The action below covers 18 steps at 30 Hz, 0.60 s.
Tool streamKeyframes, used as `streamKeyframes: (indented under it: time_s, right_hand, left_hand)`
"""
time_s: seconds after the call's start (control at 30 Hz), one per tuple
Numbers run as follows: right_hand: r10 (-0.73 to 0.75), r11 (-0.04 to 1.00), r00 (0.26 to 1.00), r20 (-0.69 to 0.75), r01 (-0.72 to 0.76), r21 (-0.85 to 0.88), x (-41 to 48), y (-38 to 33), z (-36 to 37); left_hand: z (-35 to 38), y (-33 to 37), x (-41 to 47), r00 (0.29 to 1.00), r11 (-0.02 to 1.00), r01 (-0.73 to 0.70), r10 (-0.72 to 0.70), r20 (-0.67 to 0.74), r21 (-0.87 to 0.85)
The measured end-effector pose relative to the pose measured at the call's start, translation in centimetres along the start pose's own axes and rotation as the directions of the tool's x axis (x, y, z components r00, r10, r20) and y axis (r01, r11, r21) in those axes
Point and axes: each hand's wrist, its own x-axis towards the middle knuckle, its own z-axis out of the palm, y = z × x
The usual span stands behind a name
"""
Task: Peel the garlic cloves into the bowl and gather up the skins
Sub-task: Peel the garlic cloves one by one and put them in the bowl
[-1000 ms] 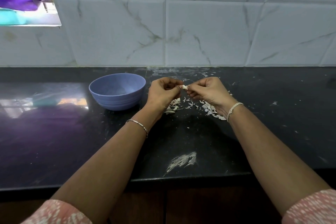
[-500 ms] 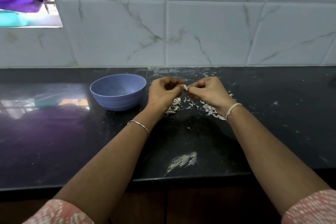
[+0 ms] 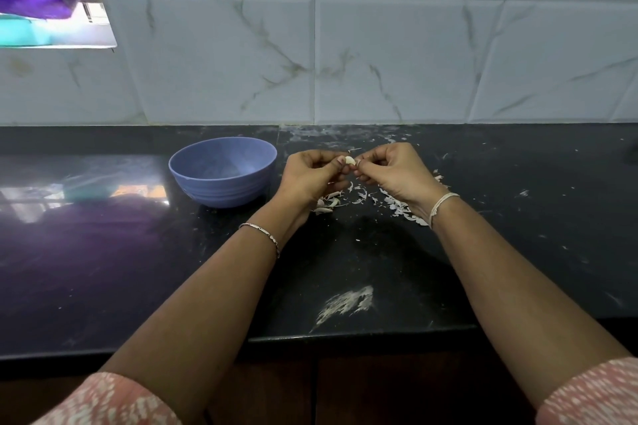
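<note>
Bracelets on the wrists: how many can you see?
2. A thin metal bracelet sits on the left wrist; a pale thread band circles the right wrist. No others show; the sleeves may hide more.

A black stone counter runs along the tiled wall, glossy at the left, where it mirrors the window light. A blue bowl stands on it toward the back, left of centre. Just right of the bowl lies a scatter of pale garlic skins (partly hidden under the hands above them). Nearer the front edge sits a whitish smear, well apart from the skins. Small white flecks dot the right side.
</note>
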Motion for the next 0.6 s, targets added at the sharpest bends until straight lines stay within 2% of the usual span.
streamKeyframes:
  time_s: [0.07,0.17,0.37,0.6]
  right_hand:
    - [0.001,1.000,1.000,0.010,-0.001,0.008,-0.03,-0.14,-0.02]
    - [-0.011,1.000,1.000,0.005,0.011,-0.003,-0.16,-0.21,-0.08]
    - [-0.099,0.977,0.992,-0.083,0.081,-0.199,0.09,0.33,0.05]
    - [-0.223,0.874,0.971,-0.081,0.162,-0.458,-0.27,-0.08,0.19]
  left_hand:
    - [0.01,0.09,0.00,1.000,1.000,0.014,-0.015,-0.014,-0.014]
    - [0.11,0.18,-0.05,0.999,0.998,-0.013,0.016,-0.048,0.056]
    - [0.14,0.06,-0.18,0.987,0.952,-0.109,0.137,-0.083,0.285]
    - [0.14,-0.31,0.01,0.989,0.932,-0.093,0.127,-0.077,0.350]
